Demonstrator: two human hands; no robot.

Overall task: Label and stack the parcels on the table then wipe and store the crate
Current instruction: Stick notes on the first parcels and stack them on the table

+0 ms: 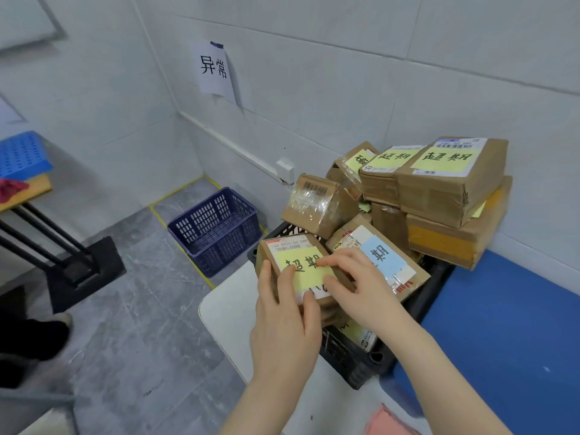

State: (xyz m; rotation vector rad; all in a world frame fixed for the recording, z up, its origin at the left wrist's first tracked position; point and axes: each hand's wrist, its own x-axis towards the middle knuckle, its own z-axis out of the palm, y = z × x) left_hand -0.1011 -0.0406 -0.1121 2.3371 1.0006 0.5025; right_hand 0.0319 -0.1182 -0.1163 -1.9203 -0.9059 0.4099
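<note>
A black plastic crate (354,359) sits on the white table (229,312), full of cardboard parcels. My left hand (284,321) grips the near-left parcel (273,249) from its front side, thumb and fingers around it. My right hand (357,287) presses fingertips flat on the yellow label (309,268) on top of that parcel. Beside it lies a parcel with a blue label (381,259). Against the wall rises a stack of labelled parcels (445,196) with yellow labels on top.
A dark blue basket (216,230) stands on the floor in a yellow-taped corner. A paper sign (213,70) hangs on the wall. A blue mat (508,324) covers the table's right part. A pink cloth (389,422) lies at the near edge. Someone's shoe (37,337) is at left.
</note>
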